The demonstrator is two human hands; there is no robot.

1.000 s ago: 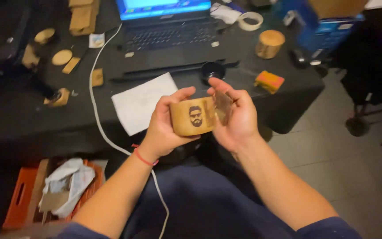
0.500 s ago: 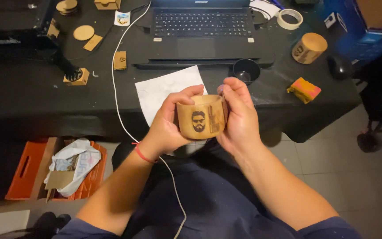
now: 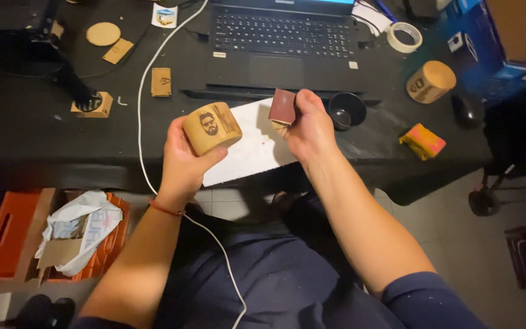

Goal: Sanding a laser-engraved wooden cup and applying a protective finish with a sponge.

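While the left hand point(image 3: 181, 159) grips the wooden cup point(image 3: 212, 128), the right hand point(image 3: 307, 128), pinching the sandpaper point(image 3: 283, 107), should rub lightly and evenly, judging by this.

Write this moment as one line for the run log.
left hand: holds wooden cup | right hand: holds sandpaper | below: white sheet on black table
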